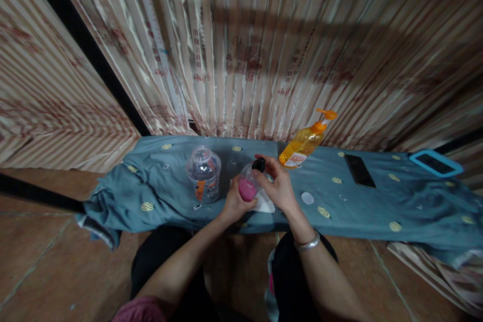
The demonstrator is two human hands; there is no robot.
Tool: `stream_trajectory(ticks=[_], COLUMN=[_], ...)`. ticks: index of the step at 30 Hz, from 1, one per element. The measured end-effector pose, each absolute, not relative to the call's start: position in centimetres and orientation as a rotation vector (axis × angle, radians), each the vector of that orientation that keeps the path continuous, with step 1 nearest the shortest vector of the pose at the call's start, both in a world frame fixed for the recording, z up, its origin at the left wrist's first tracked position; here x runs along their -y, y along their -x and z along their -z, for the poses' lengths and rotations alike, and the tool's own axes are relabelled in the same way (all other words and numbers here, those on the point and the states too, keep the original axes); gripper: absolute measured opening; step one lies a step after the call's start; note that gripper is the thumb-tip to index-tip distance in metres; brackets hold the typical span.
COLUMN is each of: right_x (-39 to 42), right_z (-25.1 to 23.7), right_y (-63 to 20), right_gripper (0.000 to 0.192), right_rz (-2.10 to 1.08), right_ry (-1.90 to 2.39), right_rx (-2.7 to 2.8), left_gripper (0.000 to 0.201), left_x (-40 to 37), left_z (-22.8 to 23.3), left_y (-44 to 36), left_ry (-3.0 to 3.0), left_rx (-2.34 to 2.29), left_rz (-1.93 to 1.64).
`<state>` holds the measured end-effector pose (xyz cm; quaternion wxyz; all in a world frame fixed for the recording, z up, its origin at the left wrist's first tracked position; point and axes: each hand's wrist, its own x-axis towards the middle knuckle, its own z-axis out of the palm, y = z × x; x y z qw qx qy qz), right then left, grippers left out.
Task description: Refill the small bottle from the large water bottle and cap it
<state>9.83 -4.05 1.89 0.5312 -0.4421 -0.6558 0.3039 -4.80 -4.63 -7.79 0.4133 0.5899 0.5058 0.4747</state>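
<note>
A small clear bottle (248, 187) with pink liquid inside is held in front of me, slightly tilted. My left hand (236, 200) is wrapped round its lower body. At its top, the fingers of my right hand (277, 179) grip the black cap (259, 164); whether the cap sits on the neck or is off it, I cannot tell. Under the bottle lies a white paper or tissue (266, 204). To the left stands a clear plastic cup (204, 176) with an orange label and a domed lid. A small white disc (307, 197) lies right of my right hand.
A pump bottle (302, 145) of yellow-orange liquid stands behind my right hand. Farther right, a black phone (359, 171) and a blue-framed object (435, 163) lie on the teal patterned cloth (350, 216). A striped curtain (241, 95) hangs behind.
</note>
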Motion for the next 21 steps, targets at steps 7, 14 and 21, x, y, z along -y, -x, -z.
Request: stream_trajectory(ticks=[7, 14, 21], right_x=[4.16, 4.12, 4.01], right_z=[-1.91, -1.88, -1.68], right_y=[-9.73, -9.88, -9.66], right_gripper=[0.04, 0.039, 0.037], right_rz=[-0.701, -0.696, -0.697], right_ry=[1.081, 1.047, 1.056], right_rx=[1.529, 1.582, 1.526], left_gripper=[0.08, 0.083, 0.081], left_x=[4.65, 4.66, 4.68], left_z=[7.84, 8.11, 7.99], left_y=[4.83, 4.77, 4.78], left_ry=[-1.488, -1.491, -1.489], left_rx=[-1.287, -1.277, -1.28], left_rz=[-1.187, -1.208, -1.193])
